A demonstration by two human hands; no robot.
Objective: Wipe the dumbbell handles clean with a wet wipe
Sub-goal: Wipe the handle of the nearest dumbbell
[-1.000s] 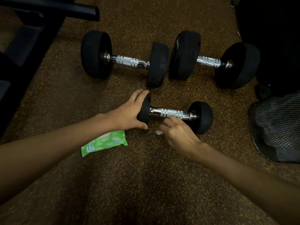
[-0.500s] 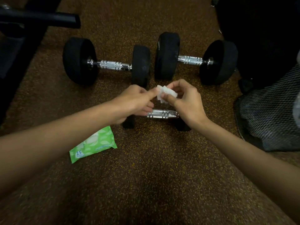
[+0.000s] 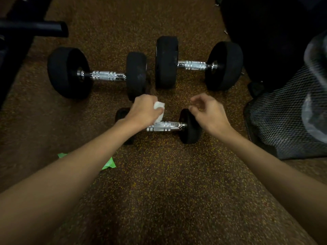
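Three black dumbbells with chrome handles lie on the speckled floor. The small one (image 3: 168, 127) is nearest me. My left hand (image 3: 143, 112) is over its handle's left part, shut on a white wet wipe (image 3: 159, 107) that hangs down to the chrome. My right hand (image 3: 208, 112) hovers above the small dumbbell's right weight (image 3: 190, 126), fingers loosely curled and apart, holding nothing. Two bigger dumbbells lie behind: one at the left (image 3: 104, 76), one at the right (image 3: 193, 65).
A green wet-wipe pack (image 3: 108, 164) lies on the floor, mostly hidden under my left forearm. A black mesh bin (image 3: 283, 114) stands at the right, with dark equipment (image 3: 265, 23) behind it. A black bar (image 3: 35, 30) juts in at the upper left.
The wipe, held between both hands half a second ago, is now in my left hand alone, lowered onto the small dumbbell's handle. My right hand let go and moved right.
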